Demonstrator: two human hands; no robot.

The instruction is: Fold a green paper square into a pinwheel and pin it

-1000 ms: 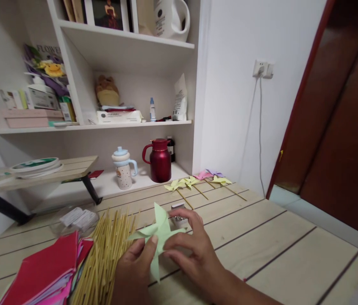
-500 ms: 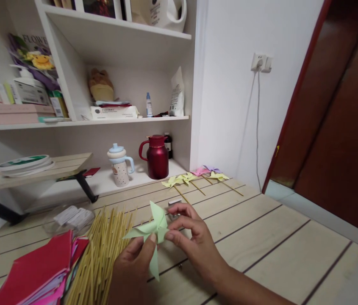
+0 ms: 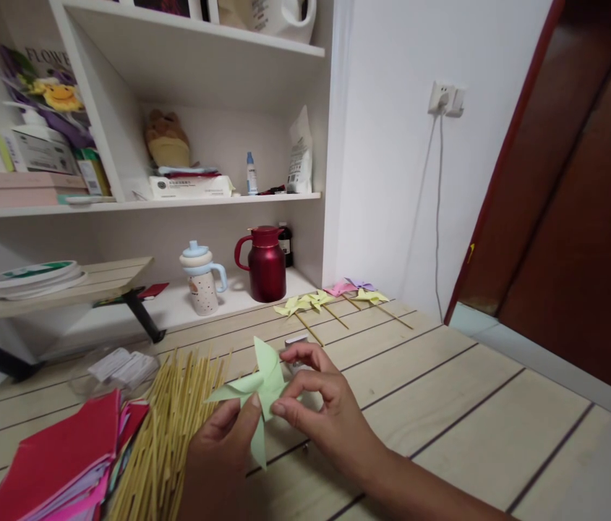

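Observation:
A light green paper pinwheel point(image 3: 268, 370) is held up above the table, its pointed blades spread. My left hand point(image 3: 223, 441) pinches it near the centre from below, thumb on the front. On its right side, the thumb and fingers of my right hand point(image 3: 327, 412) close on the paper near the middle; whether they also hold a small part is hidden. Behind my right fingers stands a small container point(image 3: 297, 341), partly covered. A tiny shiny piece point(image 3: 306, 448) lies on the table below my right hand.
Thin wooden sticks point(image 3: 167, 420) and a stack of coloured paper point(image 3: 61, 456) lie at left, near a clear box point(image 3: 115, 369). Several finished pinwheels point(image 3: 316, 299) lie at the back. A red jug point(image 3: 267, 268) and a cup point(image 3: 203, 286) stand on the shelf behind.
Both hands stay on the green pinwheel, my right thumb and fingers having shifted slightly in toward its centre. The whole view has moved a little.

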